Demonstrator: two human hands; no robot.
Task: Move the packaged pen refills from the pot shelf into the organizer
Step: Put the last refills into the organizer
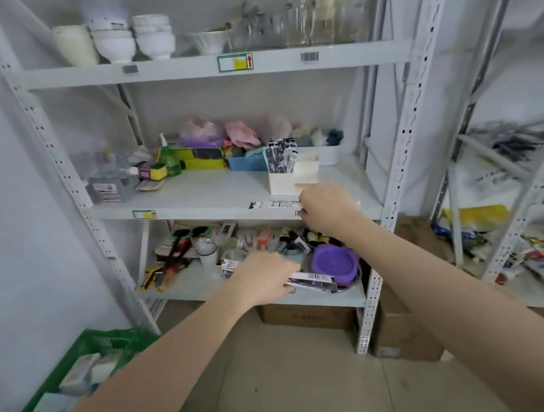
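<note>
White packet (311,281), fingers (287,273) half-hiding it

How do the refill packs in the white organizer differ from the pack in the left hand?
The packs in the organizer stand upright, bunched together; the pack in the left hand lies nearly flat. The first sit on the middle shelf, the second at the lower shelf. Both are black-and-white printed.

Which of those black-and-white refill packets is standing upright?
The bunch in the white organizer: those refill packs stand on end. The others lie flat, one under each hand.
</note>
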